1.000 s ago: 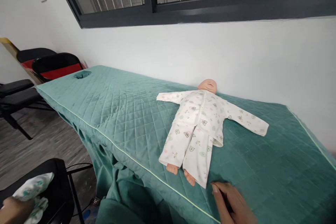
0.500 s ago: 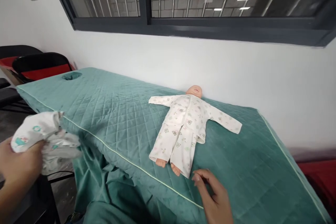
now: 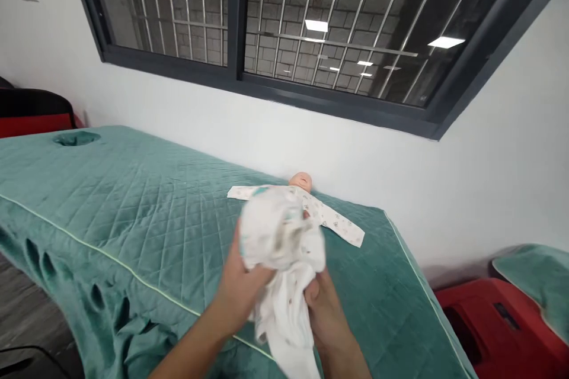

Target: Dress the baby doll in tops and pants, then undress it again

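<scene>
A bundle of white printed baby clothes (image 3: 284, 249) is held up over the near side of the bed, blurred by motion. My left hand (image 3: 242, 284) grips it from the left, its thumb across the front. From the right, my right hand (image 3: 322, 302) closes on the same cloth, and a loose length hangs down between my wrists. Behind the bundle a baby doll (image 3: 301, 181) lies on its back in a white patterned top (image 3: 342, 225), arms spread. The bundle and my hands hide the doll's lower body and legs.
The bed has a green quilted cover (image 3: 178, 231) with a face hole (image 3: 76, 138) at its far left end. A white wall and a barred window (image 3: 329, 23) stand behind it. A red plastic stool (image 3: 507, 325) is at the right, a red-and-black chair (image 3: 35, 115) at the far left.
My left hand has brought the clothes bundle from the far left to in front of the doll. My right hand, earlier holding no cloth beside the doll's feet, now grips the bundle too. The view has shifted.
</scene>
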Available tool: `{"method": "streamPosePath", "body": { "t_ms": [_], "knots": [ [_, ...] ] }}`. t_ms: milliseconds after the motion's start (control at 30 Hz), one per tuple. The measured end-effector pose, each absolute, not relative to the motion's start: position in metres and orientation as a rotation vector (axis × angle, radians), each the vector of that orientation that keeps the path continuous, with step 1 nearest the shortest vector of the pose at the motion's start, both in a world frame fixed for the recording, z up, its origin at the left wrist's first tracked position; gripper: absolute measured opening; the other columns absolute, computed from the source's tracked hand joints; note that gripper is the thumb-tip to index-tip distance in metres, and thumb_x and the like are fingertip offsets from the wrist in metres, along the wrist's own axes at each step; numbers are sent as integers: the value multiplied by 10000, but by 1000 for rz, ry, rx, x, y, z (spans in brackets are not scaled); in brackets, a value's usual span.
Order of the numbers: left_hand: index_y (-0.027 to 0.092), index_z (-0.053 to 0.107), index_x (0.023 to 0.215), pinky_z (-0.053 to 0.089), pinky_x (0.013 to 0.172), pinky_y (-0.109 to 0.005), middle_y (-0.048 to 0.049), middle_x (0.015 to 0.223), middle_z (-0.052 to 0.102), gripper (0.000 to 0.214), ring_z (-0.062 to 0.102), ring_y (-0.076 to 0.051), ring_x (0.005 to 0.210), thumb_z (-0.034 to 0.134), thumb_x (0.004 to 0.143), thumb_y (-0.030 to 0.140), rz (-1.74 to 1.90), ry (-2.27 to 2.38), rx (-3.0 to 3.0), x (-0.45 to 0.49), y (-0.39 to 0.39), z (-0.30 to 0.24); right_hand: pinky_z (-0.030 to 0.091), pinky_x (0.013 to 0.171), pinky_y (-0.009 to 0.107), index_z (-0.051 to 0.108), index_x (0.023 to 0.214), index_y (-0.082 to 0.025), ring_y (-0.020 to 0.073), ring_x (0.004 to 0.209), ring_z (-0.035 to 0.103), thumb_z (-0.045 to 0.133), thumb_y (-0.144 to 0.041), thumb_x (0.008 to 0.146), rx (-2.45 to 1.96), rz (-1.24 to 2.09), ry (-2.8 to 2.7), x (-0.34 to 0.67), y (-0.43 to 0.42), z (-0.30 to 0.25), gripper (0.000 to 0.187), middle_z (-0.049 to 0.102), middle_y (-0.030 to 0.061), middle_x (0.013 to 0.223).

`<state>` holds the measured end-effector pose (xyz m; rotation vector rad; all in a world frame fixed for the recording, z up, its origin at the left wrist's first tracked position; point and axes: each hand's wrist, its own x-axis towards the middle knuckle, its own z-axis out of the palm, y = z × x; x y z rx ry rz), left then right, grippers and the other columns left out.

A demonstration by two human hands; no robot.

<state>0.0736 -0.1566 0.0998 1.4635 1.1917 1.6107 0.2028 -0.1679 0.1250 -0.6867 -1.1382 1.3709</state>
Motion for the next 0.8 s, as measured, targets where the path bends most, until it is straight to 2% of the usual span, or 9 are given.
{"method": "streamPosePath", "body": {
  "t_ms": [100, 167, 233, 333, 433, 533, 600, 667, 800],
  "knots": [
    [272, 315, 1547, 360, 1199, -527, -118, 1527, 440, 739, 398, -320, 1444, 641, 887, 318, 1532, 1170, 1781, 94, -145, 102, 503, 1061, 497, 646, 1340, -250, 339, 1240, 638, 850, -460, 698, -907, 1213, -948, 205, -159, 121, 705, 696, 104, 1309],
    [276, 195, 1590, 355, 1206, -523, -138, 1582, 342, 774, 335, -310, 1485, 590, 926, 314, 1389, 1164, 1990, 93, -144, 97, 524, 1021, 494, 699, 1251, -208, 339, 1153, 682, 847, -369, 681, -1036, 1084, -966, 219, -155, 121, 610, 737, 112, 1218],
    [298, 156, 1601, 378, 1198, -493, -127, 1611, 292, 753, 316, -294, 1497, 549, 959, 311, 1243, 1150, 2138, 83, -144, 88, 534, 987, 482, 712, 1210, -196, 336, 1100, 695, 838, -355, 667, -1145, 908, -1118, 247, -154, 127, 581, 751, 114, 1164],
    [327, 214, 1585, 372, 1195, -490, -104, 1590, 341, 664, 342, -279, 1473, 497, 988, 268, 1184, 1148, 2359, 60, -135, 69, 500, 1011, 446, 694, 1224, -253, 310, 1149, 652, 816, -374, 661, -1362, 356, -1346, 307, -154, 145, 589, 698, 84, 1247],
    [313, 286, 1557, 383, 1171, -499, -105, 1520, 441, 601, 420, -264, 1405, 457, 991, 206, 1226, 1188, 2437, 40, -115, 52, 461, 1025, 469, 674, 1259, -287, 311, 1191, 607, 735, -412, 745, -1566, -144, -1318, 363, -148, 146, 532, 633, 77, 1297],
    [272, 397, 1498, 404, 1152, -492, -109, 1453, 518, 506, 473, -254, 1357, 419, 997, 214, 1288, 1249, 2323, 32, -86, 45, 500, 946, 491, 657, 1287, -245, 330, 1113, 628, 637, -434, 815, -1743, -233, -1410, 399, -137, 105, 509, 622, 119, 1241],
    [251, 482, 1432, 413, 1147, -485, -102, 1406, 565, 446, 502, -252, 1331, 427, 990, 254, 1328, 1282, 2205, 31, -64, 46, 520, 898, 523, 652, 1306, -244, 350, 1056, 649, 570, -388, 854, -1958, -109, -1711, 411, -133, 64, 481, 627, 145, 1213],
    [241, 560, 1348, 431, 1132, -474, -89, 1365, 602, 395, 539, -248, 1289, 446, 972, 287, 1344, 1299, 2094, 33, -41, 49, 498, 943, 571, 581, 1402, -269, 390, 1172, 603, 531, -307, 867, -2081, -168, -1854, 417, -136, 31, 539, 569, 169, 1339],
    [248, 642, 1207, 471, 1095, -422, -60, 1301, 654, 330, 607, -218, 1191, 449, 943, 287, 1325, 1245, 1934, 47, 10, 58, 395, 1048, 690, 477, 1479, -306, 478, 1403, 386, 607, -389, 859, -2000, -410, -1813, 402, -150, 21, 639, 348, 157, 1581]
  ]
}}
